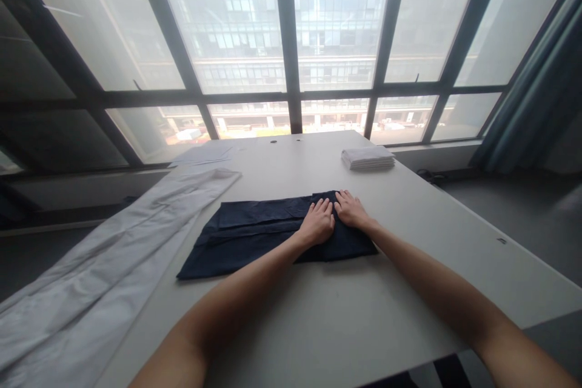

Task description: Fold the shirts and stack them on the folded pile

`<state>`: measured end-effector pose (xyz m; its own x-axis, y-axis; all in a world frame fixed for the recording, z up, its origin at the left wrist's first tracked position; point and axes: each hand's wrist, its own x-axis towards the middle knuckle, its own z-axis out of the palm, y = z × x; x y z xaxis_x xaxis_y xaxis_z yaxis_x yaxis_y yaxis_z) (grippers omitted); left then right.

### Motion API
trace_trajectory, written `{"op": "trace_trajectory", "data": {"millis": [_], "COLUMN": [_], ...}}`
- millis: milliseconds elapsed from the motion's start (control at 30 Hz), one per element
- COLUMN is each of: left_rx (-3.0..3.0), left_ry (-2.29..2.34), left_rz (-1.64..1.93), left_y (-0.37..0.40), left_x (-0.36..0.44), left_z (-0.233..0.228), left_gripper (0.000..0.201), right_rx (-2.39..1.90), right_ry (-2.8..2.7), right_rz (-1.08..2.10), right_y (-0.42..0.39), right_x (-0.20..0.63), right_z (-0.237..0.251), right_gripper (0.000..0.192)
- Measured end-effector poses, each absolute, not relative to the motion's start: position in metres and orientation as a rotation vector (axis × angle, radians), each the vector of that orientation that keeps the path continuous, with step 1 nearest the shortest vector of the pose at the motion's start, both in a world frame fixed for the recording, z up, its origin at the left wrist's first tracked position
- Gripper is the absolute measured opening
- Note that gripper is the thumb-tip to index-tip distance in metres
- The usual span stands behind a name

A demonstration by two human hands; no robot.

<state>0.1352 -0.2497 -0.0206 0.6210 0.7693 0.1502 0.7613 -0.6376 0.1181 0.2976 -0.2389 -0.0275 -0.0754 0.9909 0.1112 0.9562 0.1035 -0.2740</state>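
A dark navy garment (248,236) lies folded flat on the white table (318,315), its long side running left to right. My left hand (318,221) rests palm down on its right part, fingers together and pointing away from me. My right hand (350,209) lies flat beside it, at the garment's far right corner, almost touching the left hand. Neither hand grips the cloth; both press on top of it.
A long white garment (104,267) stretches along the table's left side and hangs past the near edge. A small stack of folded white cloths (368,158) sits at the far right. Large windows (291,42) stand behind; a curtain (536,97) hangs right.
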Motion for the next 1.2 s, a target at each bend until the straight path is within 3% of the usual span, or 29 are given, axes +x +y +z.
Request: {"op": "trace_trajectory", "data": {"millis": [333, 500, 733, 1000, 1200], "left_rx": [2.734, 2.507, 2.536, 2.542, 2.484], "left_ry": [1.324, 1.483, 1.595, 1.588, 1.707], "left_rz": [0.294, 0.184, 0.251, 0.209, 0.11], "left_y": [-0.246, -0.223, -0.202, -0.206, -0.212], "left_x": [0.137, 0.125, 0.094, 0.09, 0.007], "left_z": [-0.026, -0.021, -0.022, -0.024, -0.016], "left_gripper": [0.061, 0.075, 0.073, 0.073, 0.069], "right_rx": [-1.9, -1.902, -1.824, -1.719, -1.719], "right_ry": [-2.123, -2.11, -2.108, -2.287, -2.282], "right_rz": [0.06, 0.051, -0.075, 0.181, 0.194], "right_y": [-0.243, -0.243, -0.249, -0.254, -0.255], "right_x": [0.297, 0.297, 0.29, 0.267, 0.268], "right_z": [-0.026, -0.027, -0.021, -0.024, -0.024], "right_gripper": [0.055, 0.055, 0.052, 0.058, 0.059]}}
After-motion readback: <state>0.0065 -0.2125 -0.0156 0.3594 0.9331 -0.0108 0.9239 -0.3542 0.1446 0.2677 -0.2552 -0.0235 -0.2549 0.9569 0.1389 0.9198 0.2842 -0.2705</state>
